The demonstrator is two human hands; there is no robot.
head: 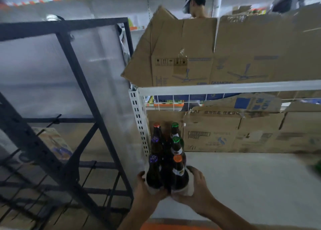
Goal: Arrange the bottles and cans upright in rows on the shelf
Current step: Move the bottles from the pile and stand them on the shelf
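Several dark brown glass bottles stand upright in two rows at the left end of the grey shelf [243, 177], against the white perforated post. The front left bottle [153, 174] has a purple cap, and the front right bottle [179, 175] has an orange cap. Behind them stand bottles with purple, green and red caps [176, 148]. My left hand [145, 189] wraps around the base of the purple-capped front bottle. My right hand [196, 188] curls around the base of the orange-capped one. Both bottle bottoms are partly hidden by my fingers.
Flattened cardboard boxes [243, 134] line the back of the shelf and lie on the shelf above [225, 52]. A black metal rack [69, 108] with a clear panel stands to the left. A person with a white headset stands behind the boxes. Something green [316, 167] blurs at the right edge.
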